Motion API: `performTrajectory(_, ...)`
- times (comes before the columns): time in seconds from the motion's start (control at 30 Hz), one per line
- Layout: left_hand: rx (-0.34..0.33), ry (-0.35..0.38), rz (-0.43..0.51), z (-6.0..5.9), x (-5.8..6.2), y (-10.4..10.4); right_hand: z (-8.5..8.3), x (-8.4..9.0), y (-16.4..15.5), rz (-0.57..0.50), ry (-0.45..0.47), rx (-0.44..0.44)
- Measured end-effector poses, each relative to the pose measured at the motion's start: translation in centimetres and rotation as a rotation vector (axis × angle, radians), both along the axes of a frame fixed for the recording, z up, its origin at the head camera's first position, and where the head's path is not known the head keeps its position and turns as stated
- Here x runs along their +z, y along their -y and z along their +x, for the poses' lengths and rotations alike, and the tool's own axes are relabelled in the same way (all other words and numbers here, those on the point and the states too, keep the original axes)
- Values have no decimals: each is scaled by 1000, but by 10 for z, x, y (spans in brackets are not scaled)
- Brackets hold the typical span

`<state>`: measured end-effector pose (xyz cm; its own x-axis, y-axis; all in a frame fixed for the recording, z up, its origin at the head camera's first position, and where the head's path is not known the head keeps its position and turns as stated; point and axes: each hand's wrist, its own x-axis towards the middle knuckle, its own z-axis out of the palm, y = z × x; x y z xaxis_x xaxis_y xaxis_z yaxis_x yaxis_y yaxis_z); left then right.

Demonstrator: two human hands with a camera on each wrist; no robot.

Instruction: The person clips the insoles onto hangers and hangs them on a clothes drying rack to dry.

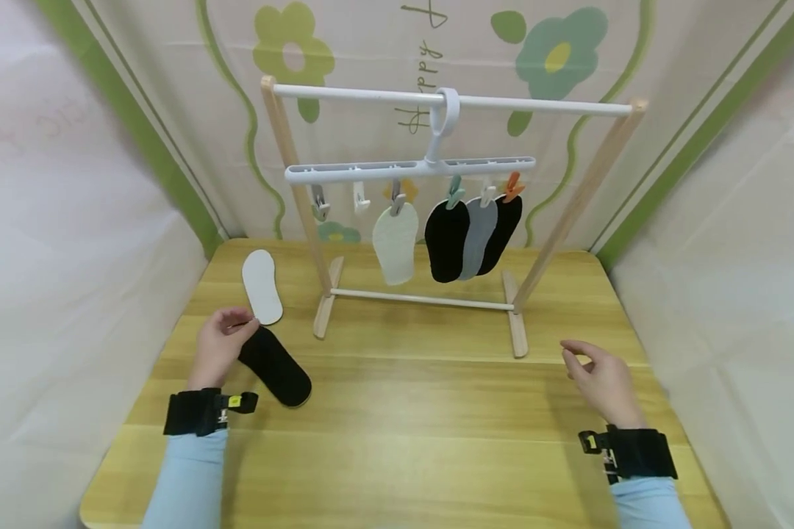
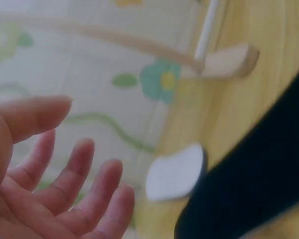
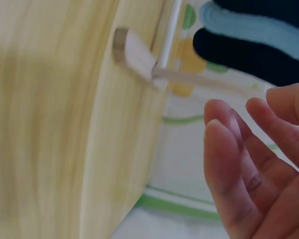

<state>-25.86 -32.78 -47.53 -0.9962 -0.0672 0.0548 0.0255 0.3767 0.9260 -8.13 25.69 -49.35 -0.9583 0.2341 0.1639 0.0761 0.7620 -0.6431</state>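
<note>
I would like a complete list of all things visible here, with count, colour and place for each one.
Drying rack: one, wooden legs with white bars, at the back of the table.
Clip hanger: one, white, hooked on the rack's top bar.
Hanging insoles: four, one white, two black, one grey, clipped along the hanger from the middle to the right.
Empty clips: two, at the hanger's left end.
White insole: one, flat on the table, left of the rack.
Black insole: one, flat on the table, at the left hand.
Table: one, light wood.
Backdrop: pale, with green flowers and lines, behind the rack.
Left hand: fingers relaxed, at the black insole's upper end.
Right hand: holds nothing, fingers loosely bent over the table.
</note>
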Motion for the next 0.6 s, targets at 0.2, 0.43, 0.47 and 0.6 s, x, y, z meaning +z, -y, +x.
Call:
performTrajectory(0.2, 126, 97, 85, 7, -4, 29, 8, -3, -12, 5, 64, -33)
performTrajectory(0.43, 157, 215, 16, 12, -21, 43, 11, -8, -17, -2, 75, -73)
performTrajectory(0.47, 161, 224, 3, 12, -23, 43, 11, -9, -17, 2, 71, -78)
performTrajectory(0.6, 171, 228, -51, 14, -33, 44, 13, -13, -18, 14, 51, -96)
